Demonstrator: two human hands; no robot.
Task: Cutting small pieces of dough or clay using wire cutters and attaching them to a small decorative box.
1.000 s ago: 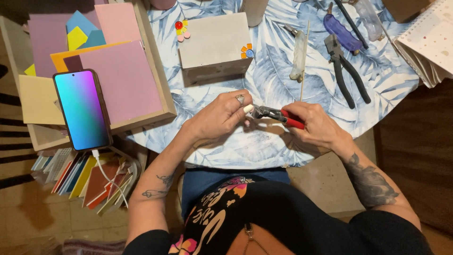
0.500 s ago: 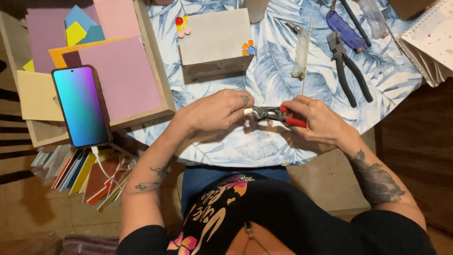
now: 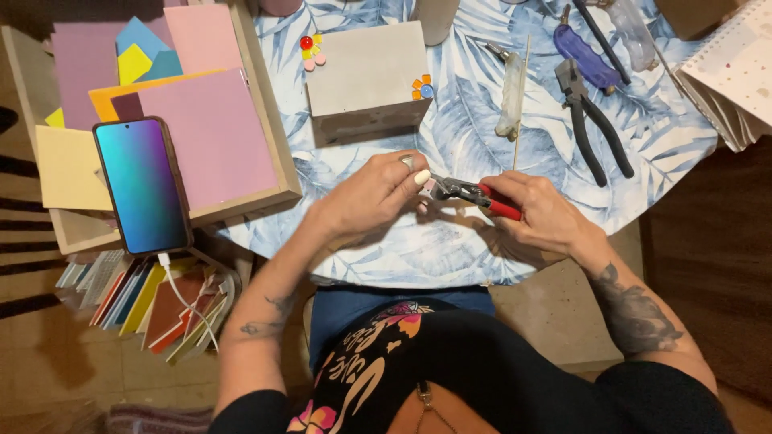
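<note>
Progress: work is mid-step, by my reading. Small pliers with red handles (image 3: 474, 195) are in use over the blue leaf-print tablecloth (image 3: 450, 257). A small pale piece (image 3: 429, 188) sits at the plier nose; it is too small to identify. Two small coloured flower-like pieces, one (image 3: 311, 50) at the far left corner and one (image 3: 421, 87) at the near right corner, already lie on the grey block (image 3: 366, 68), which suggests earlier pieces are finished. How many remain cannot be told.

Right hand (image 3: 543, 213): curled closed around the red handles, grip firm, fingers wrapped. The plier nose points left from it, toward the other hand.

Left hand (image 3: 371, 193): narrow pinch, thumb and forefinger nearly together at the plier tip, holding or steadying the small piece there. Whether it actually grips the piece or only touches it, I cannot tell.

Surroundings, relative to the hands:
- Grey block just beyond the left hand.
- Larger black-handled pliers (image 3: 591, 120) beyond the right hand, well apart, untouched.
- Thin wooden stick (image 3: 519, 88) and translucent strip (image 3: 510, 96) beyond, between the two hands.
- Phone (image 3: 141, 185) with lit screen, left of the left hand, resting on a wooden tray (image 3: 269, 120) of coloured sheets.
</note>
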